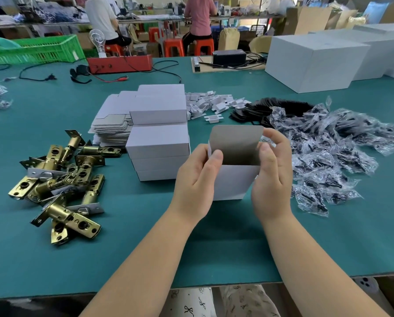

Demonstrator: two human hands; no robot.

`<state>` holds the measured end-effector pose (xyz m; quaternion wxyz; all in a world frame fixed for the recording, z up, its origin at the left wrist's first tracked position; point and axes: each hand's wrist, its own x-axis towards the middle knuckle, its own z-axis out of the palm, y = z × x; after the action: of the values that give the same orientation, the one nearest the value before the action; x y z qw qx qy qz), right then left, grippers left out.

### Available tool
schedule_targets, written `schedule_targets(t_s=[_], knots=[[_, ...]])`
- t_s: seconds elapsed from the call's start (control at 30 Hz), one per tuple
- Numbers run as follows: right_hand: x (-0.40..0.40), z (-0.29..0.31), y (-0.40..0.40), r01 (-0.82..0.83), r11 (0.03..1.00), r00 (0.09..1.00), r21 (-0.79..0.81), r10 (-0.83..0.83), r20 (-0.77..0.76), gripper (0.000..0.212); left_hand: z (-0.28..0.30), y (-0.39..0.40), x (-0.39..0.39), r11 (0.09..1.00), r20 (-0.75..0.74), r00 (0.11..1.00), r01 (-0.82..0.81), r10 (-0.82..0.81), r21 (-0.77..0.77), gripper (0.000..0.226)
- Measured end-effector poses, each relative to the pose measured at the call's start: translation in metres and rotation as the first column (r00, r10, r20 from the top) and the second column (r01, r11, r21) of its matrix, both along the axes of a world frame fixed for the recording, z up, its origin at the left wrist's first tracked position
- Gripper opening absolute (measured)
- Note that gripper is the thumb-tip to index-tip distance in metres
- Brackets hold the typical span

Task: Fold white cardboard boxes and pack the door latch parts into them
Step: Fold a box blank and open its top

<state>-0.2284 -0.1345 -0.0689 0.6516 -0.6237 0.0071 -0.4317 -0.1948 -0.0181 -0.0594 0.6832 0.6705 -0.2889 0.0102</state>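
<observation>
While both hands are holding it just above the green table (214,243), the white cardboard box (233,181) is standing roughly upright, its long axis running up and away from the person and its open mouth facing upward. Its grey-lined top flap (236,143) is sticking up at the far side, with rounded corners. The left hand (197,179) is gripping the box's left wall, thumb curled over the rim into the opening; the right hand (272,177) is gripping the right wall, fingers wrapping round the flap's right edge (the fingertips behind the card are hidden). Just left of the box, a stack of folded white boxes (159,147) is sitting close to the left hand, and behind that stack flat box blanks (111,124) are lying in a pile. Farther left, brass door latch parts (61,179) are lying jumbled, pointing in many directions. To the right, clear bags of black screws (333,161) are spreading nearly to the right hand, with black plates (271,108) and small white plastic pieces (214,104) behind them. Open table is lying between the box and the near edge, under the forearms. Large white cartons (317,62) are standing at the far right. No readable writing is showing on the box or cartons.
</observation>
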Motion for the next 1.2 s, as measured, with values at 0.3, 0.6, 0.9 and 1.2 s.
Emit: schedule_targets(t_s=[0.3, 0.6, 0.9, 1.2], knots=[[-0.004, 0.001, 0.004, -0.006, 0.996, 1.0, -0.088, 0.008, 0.018, 0.024, 0.006, -0.002, -0.003, 0.993, -0.097, 0.995, -0.028, 0.017, -0.111, 0.031], [-0.002, 0.002, 0.0, 0.056, 0.998, 0.998, -0.041, -0.055, 0.018, 0.032, 0.009, -0.002, 0.004, 0.938, -0.276, 0.959, -0.158, 0.07, -0.308, 0.046], [-0.002, 0.002, 0.0, 0.123, 0.976, 0.99, -0.179, -0.132, -0.041, 0.032, 0.001, -0.004, 0.001, 0.999, 0.017, 1.0, 0.011, -0.01, -0.046, 0.033], [-0.004, 0.003, -0.003, 0.275, 0.888, 0.953, -0.368, -0.303, -0.02, 0.034, -0.002, -0.005, 0.003, 0.996, 0.073, 0.994, -0.083, 0.084, -0.015, 0.045]])
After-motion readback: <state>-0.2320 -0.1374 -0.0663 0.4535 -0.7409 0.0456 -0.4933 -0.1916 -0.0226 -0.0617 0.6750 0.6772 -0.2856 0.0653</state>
